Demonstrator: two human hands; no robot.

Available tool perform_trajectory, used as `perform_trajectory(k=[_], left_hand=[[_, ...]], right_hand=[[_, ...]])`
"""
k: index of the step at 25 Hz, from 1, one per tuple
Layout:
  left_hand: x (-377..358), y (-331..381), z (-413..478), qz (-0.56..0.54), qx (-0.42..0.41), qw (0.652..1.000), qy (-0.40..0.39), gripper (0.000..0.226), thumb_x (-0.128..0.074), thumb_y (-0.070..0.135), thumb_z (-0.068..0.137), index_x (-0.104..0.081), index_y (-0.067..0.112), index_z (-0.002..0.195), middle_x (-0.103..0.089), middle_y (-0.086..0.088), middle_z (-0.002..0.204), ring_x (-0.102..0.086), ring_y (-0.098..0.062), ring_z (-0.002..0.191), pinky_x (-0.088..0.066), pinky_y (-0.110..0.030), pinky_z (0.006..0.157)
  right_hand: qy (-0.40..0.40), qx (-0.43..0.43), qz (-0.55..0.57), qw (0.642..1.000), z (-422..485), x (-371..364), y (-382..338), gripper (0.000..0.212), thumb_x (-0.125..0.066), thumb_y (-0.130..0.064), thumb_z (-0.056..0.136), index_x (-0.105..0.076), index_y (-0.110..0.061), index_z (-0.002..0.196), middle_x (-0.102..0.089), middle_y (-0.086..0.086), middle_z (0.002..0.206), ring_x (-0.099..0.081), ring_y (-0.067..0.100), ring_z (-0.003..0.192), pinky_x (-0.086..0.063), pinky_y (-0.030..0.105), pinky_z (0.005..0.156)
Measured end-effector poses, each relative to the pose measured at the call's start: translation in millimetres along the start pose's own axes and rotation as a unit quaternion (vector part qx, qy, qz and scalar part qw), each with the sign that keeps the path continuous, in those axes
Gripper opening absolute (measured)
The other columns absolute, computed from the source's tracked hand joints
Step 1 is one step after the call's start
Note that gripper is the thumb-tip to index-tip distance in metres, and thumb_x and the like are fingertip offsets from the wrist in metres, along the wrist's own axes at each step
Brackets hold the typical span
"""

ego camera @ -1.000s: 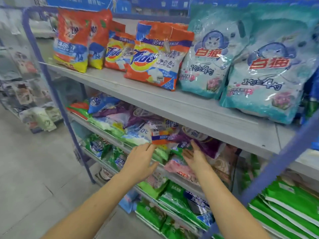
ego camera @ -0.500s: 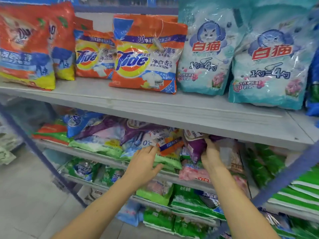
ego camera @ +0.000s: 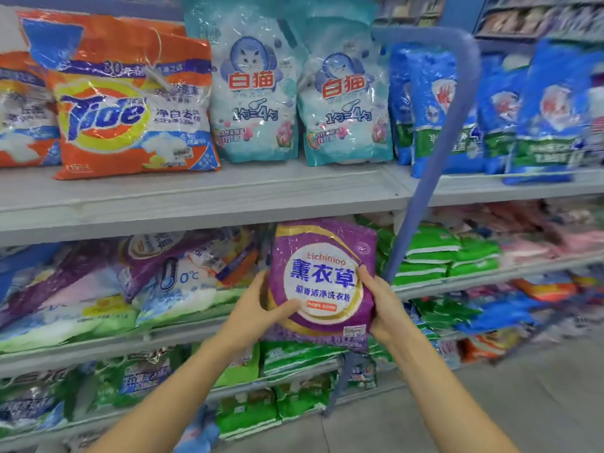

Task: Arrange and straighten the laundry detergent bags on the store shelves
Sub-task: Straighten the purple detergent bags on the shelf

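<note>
**Purple bag held in both hands, ready to be set in place**

Head view: The purple bag [ego camera: 322, 279] of lavender washing powder was upright, label facing the camera, in front of the middle shelf [ego camera: 183, 331]. Its lower edge hung below the shelf's front lip, so it looked carried rather than resting there. The left hand [ego camera: 258, 308] gripped the bag's left edge, thumb laid across the lower front and fingers out of sight behind. The right hand [ego camera: 380, 305] clasped the right edge in the same way, thumb on the front. Both hands were wrapped round the bag, neither loose.

To the left on the same shelf, the slumped bags [ego camera: 163, 279] lay in a heap, tilted and overlapping. To the right, past the blue post [ego camera: 425, 158], the green bags [ego camera: 451, 253] lay in flat stacks. On the top shelf [ego camera: 228, 197], the Tide bag [ego camera: 130, 103] and the teal bags [ego camera: 258, 93] stood upright and facing forward.

The step in hand appeared to be one bag picked out for repositioning. The next move would call for choosing a slot on the middle shelf. That was likely the gap behind the bag, though its depth could not be seen. The bag would go back standing or flat to match its neighbours, without dragging the loose heap beside it.
</note>
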State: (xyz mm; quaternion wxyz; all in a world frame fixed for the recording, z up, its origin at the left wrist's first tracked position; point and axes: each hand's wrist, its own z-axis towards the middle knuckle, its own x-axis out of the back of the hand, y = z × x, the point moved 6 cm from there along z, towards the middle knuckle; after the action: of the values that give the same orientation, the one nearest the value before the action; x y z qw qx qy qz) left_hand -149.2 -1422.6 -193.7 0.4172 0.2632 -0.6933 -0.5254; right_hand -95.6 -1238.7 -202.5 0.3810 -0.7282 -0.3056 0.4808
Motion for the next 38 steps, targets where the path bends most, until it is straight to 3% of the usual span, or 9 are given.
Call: perform_trajectory(k=[3, 8, 14, 17, 22, 26, 32, 35, 38], left_hand=[[-47.5, 15.0, 3.0, -0.094, -0.007, 0.994, -0.056, 0.017, -0.062, 0.013, 0.086, -0.058, 0.022, 0.099, -0.069, 0.005, 0.102, -0.066, 0.007, 0.073, -0.050, -0.009, 0.064], [-136.6, 47.6, 11.0, -0.174, -0.023, 0.978, -0.117, 0.013, -0.054, 0.010, 0.089, -0.062, 0.018, 0.097, -0.074, 0.012, 0.084, -0.070, -0.003, 0.076, -0.052, -0.012, 0.063], [-261.6, 106.4, 32.0, -0.231, -0.059, 0.955, -0.174, 0.090, -0.082, 0.067, 0.029, -0.062, 0.018, 0.101, -0.075, 0.010, 0.084, -0.071, -0.007, 0.078, -0.052, -0.013, 0.061], [-320.9, 138.1, 45.4, -0.243, -0.062, 0.955, -0.160, 0.065, -0.080, 0.045, 0.062, -0.056, 0.012, 0.113, -0.073, 0.019, 0.078, -0.069, 0.000, 0.074, -0.050, -0.009, 0.059], [-399.7, 191.0, 81.2, -0.236, -0.089, 0.958, -0.134, 0.082, -0.077, 0.064, 0.044, -0.056, 0.023, 0.111, -0.074, 0.013, 0.084, -0.071, -0.009, 0.078, -0.054, -0.016, 0.060], [-457.3, 233.7, 111.5, -0.207, -0.125, 0.964, -0.111, 0.020, -0.063, 0.023, 0.083, -0.057, 0.027, 0.101, -0.074, 0.014, 0.082, -0.071, -0.011, 0.081, -0.056, -0.019, 0.064], [-539.9, 295.7, 171.0, -0.212, -0.180, 0.956, -0.091, 0.021, -0.059, 0.016, 0.089, -0.057, 0.023, 0.108, -0.069, 0.013, 0.094, -0.068, 0.003, 0.076, -0.052, -0.010, 0.062], [-584.7, 333.2, 221.1, -0.218, -0.199, 0.952, -0.087, 0.026, -0.061, 0.024, 0.087, -0.055, 0.027, 0.112, -0.068, 0.010, 0.101, -0.067, -0.002, 0.087, -0.055, -0.023, 0.077], [-624.5, 365.2, 277.4, -0.221, -0.205, 0.949, -0.091, 0.031, -0.063, 0.030, 0.085, -0.052, 0.031, 0.114, -0.065, 0.008, 0.109, -0.064, -0.011, 0.099, -0.050, -0.034, 0.089]], right_hand=[[0.020, 0.042, 0.005, 0.999, -29.0, 32.8, -25.5, 0.033, -0.053, -0.030, 0.079, -0.063, -0.010, 0.103, -0.074, 0.009, 0.092, -0.071, 0.022, 0.081, -0.059, 0.035, 0.069], [0.102, 0.155, -0.010, 0.983, -66.5, 110.6, -86.9, 0.024, -0.058, -0.018, 0.078, -0.062, -0.012, 0.101, -0.074, 0.005, 0.088, -0.071, 0.019, 0.078, -0.059, 0.034, 0.069], [0.167, 0.215, 0.000, 0.962, -90.0, 226.3, -180.0, 0.017, -0.053, -0.021, 0.088, -0.063, -0.008, 0.093, -0.074, 0.004, 0.075, -0.070, 0.017, 0.065, -0.057, 0.029, 0.058], [0.174, 0.249, -0.054, 0.951, -94.0, 275.2, -233.2, 0.022, -0.044, -0.016, 0.096, -0.063, -0.009, 0.088, -0.072, 0.000, 0.067, -0.068, 0.012, 0.059, -0.055, 0.023, 0.053], [0.176, 0.286, -0.126, 0.933, -100.1, 342.1, -316.3, 0.021, -0.047, -0.019, 0.095, -0.064, -0.013, 0.084, -0.071, -0.002, 0.067, -0.067, 0.012, 0.059, -0.055, 0.030, 0.063], [0.173, 0.267, -0.111, 0.941, -101.3, 401.7, -363.8, 0.022, -0.049, -0.030, 0.094, -0.063, -0.017, 0.105, -0.072, 0.000, 0.093, -0.069, 0.016, 0.082, -0.056, 0.034, 0.077], [0.202, 0.199, -0.170, 0.944, -89.3, 510.9, -370.2, 0.089, -0.067, -0.073, 0.058, -0.044, -0.030, 0.133, -0.048, 0.000, 0.140, -0.048, 0.022, 0.126, -0.041, 0.044, 0.105], [0.205, 0.195, -0.252, 0.925, -73.6, 547.0, -400.7, 0.045, -0.063, -0.043, 0.084, -0.042, -0.030, 0.121, -0.051, -0.013, 0.125, -0.051, 0.005, 0.112, -0.040, 0.030, 0.098], [0.177, 0.231, -0.323, 0.901, -44.7, 572.6, -450.8, 0.053, -0.065, -0.015, 0.085, -0.035, -0.027, 0.128, -0.052, -0.014, 0.120, -0.053, -0.012, 0.097, -0.043, 0.008, 0.079]])
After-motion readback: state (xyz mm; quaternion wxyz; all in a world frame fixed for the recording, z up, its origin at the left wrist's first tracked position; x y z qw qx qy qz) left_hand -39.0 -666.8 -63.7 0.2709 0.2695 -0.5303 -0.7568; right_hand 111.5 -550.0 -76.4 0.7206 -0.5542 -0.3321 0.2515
